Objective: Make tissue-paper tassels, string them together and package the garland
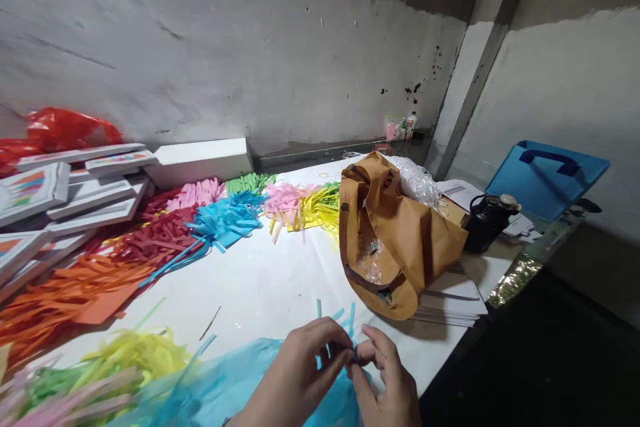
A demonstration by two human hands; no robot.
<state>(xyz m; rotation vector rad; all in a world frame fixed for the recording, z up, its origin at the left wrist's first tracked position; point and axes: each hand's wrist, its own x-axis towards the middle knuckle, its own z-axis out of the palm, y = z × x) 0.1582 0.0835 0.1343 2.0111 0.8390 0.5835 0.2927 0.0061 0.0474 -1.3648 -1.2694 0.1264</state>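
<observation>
Near the front edge of the white-covered table [280, 293], my left hand [305, 363] pinches blue tissue paper [235, 373] cut into strips. Close against it, my right hand [385, 377] has thumb and fingers closed on the same blue tissue paper. The fingertips of both hands meet where the paper is gathered, so that spot is mostly hidden. Thin blue strips [352, 317] stick up past the fingers. Left of my hands lies a loose pile of yellow fringed tissue [145, 353], with green and pink strips beside it.
Orange [100, 280], dark red and blue fringed tissue bundles [225, 213] lie along the left and back. White boxes [205, 153] are stacked at the far left. A brown fabric bag [425, 227] holds clear plastic. A black jug [487, 220] and blue folder [545, 180] are at right.
</observation>
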